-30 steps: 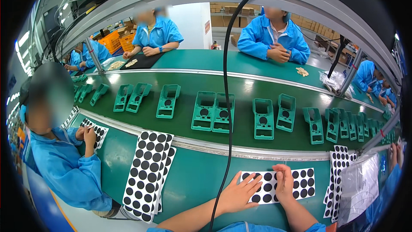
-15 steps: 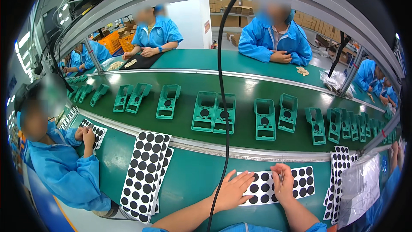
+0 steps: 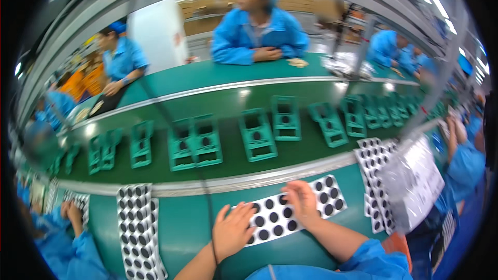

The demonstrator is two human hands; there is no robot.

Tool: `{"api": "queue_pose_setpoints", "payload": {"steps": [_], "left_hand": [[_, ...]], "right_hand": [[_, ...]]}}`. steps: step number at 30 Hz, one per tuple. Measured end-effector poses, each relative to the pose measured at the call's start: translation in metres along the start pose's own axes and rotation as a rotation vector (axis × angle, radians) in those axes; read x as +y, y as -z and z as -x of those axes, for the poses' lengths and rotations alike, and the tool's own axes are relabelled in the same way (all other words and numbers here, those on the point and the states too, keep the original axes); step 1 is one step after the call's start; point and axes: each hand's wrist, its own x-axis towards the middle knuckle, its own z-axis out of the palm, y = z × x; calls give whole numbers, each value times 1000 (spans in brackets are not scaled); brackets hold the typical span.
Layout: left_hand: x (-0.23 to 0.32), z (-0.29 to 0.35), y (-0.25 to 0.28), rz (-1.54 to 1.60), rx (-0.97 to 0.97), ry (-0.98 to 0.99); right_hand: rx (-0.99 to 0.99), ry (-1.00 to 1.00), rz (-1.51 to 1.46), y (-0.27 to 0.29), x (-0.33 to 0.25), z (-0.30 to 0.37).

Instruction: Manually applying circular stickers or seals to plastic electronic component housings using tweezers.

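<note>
A white sheet of round black stickers (image 3: 268,221) lies slantwise on the green table in front of me. My left hand (image 3: 234,232) rests on its left end, fingers stretched out and palm down. Over the sheet's middle, my right hand (image 3: 303,203) has its fingers bent toward the thumb in a loose pinch. Whatever may be between those fingertips is too small to make out. Part of the sheet is hidden under my right hand and wrist.
Green plastic housings (image 3: 258,135) stand in a row on the belt beyond a metal rail (image 3: 259,178). Sticker sheets are stacked at left (image 3: 136,233) and right (image 3: 374,186), the latter beside a clear plastic bag (image 3: 415,181). A black cable (image 3: 210,212) hangs before me. Co-workers sit around.
My view has swung to the right, so the scene sits further left and tilts. My right hand's fingers have turned leftward over the sheet; my left hand stays on its left end.
</note>
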Motion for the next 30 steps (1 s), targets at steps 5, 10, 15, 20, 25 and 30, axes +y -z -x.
{"api": "queue_pose_setpoints", "payload": {"steps": [5,10,15,20,25,30], "left_hand": [[-1,0,0,-29,22,43],[7,3,0,32,90,-80],[44,8,4,-66,-39,-287],[30,12,-4,-58,-160,-208],[26,11,-3,-29,-145,-218],[28,7,-3,-15,-140,-225]], "right_hand": [[-30,69,24,-6,9,-1],[-58,-48,80,-2,-1,1],[-61,10,80,-6,-2,3],[-39,185,156,-9,-2,4],[-101,130,232,-9,-6,7],[-107,155,173,-5,0,6]]}}
